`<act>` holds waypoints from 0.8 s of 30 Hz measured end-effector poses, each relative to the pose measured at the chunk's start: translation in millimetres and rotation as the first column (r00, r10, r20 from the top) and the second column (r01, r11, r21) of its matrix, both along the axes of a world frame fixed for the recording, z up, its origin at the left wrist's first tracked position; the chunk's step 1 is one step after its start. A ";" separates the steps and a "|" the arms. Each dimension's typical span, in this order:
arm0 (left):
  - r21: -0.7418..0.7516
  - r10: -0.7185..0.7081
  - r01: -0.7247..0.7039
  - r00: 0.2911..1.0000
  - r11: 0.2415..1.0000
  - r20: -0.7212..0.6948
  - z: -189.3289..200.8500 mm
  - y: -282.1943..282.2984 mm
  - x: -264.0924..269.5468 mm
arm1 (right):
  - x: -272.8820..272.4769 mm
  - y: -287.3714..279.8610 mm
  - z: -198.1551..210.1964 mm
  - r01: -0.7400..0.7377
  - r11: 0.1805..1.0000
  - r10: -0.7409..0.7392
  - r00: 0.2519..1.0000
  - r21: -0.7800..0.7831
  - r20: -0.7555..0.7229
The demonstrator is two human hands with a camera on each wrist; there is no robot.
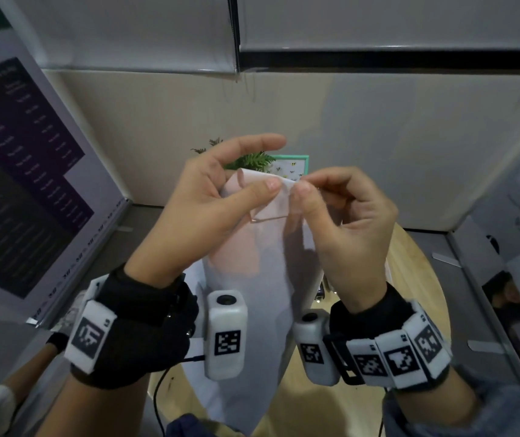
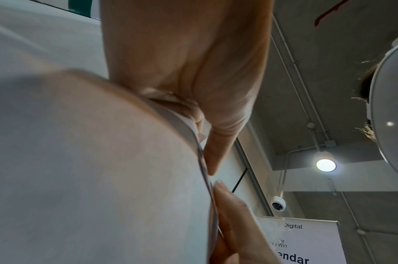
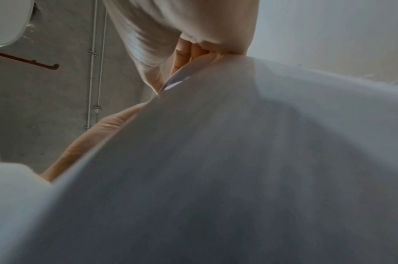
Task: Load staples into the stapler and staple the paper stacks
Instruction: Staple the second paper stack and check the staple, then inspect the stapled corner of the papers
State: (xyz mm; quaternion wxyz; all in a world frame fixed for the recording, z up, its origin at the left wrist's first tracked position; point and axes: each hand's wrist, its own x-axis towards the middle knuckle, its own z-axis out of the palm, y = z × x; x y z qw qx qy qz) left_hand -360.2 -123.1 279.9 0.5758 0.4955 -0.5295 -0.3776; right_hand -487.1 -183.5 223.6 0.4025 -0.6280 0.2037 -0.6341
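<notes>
I hold a thin stack of white paper (image 1: 249, 298) upright in front of me, its top corner raised and its body hanging down toward my lap. My left hand (image 1: 220, 190) pinches the top corner between thumb and fingers, with the index finger stretched out above. My right hand (image 1: 340, 209) pinches the same corner from the right with thumb and fingertip. One sheet at the corner is peeled and curled back. In the left wrist view the paper (image 2: 92, 160) fills the frame beside my palm. The paper (image 3: 238, 169) also covers most of the right wrist view. No stapler is clearly in view.
A round wooden table (image 1: 416, 279) lies below the paper. A small shiny metal object (image 1: 323, 290) shows at the paper's right edge. A plant (image 1: 252, 160) and a teal-framed picture (image 1: 295, 167) stand at the back. Printed display boards (image 1: 31, 171) wall in the left and right sides.
</notes>
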 end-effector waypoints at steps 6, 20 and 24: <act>0.012 0.056 -0.056 0.998 0.998 -0.008 -3.5 -1.4 6.1 | -10.5 -3.8 -1.4 0.014 0.999 -0.018 0.997 -0.053 -0.078; -0.214 0.239 -0.141 0.188 0.967 0.953 -26.1 17.7 12.2 | -1.0 -4.6 -22.8 0.091 0.792 -0.414 0.806 -0.603 -0.423; -0.074 0.133 -0.365 0.140 0.928 0.981 -48.3 33.7 42.3 | 17.0 15.5 -27.8 0.011 0.680 -0.462 0.783 -0.733 -0.417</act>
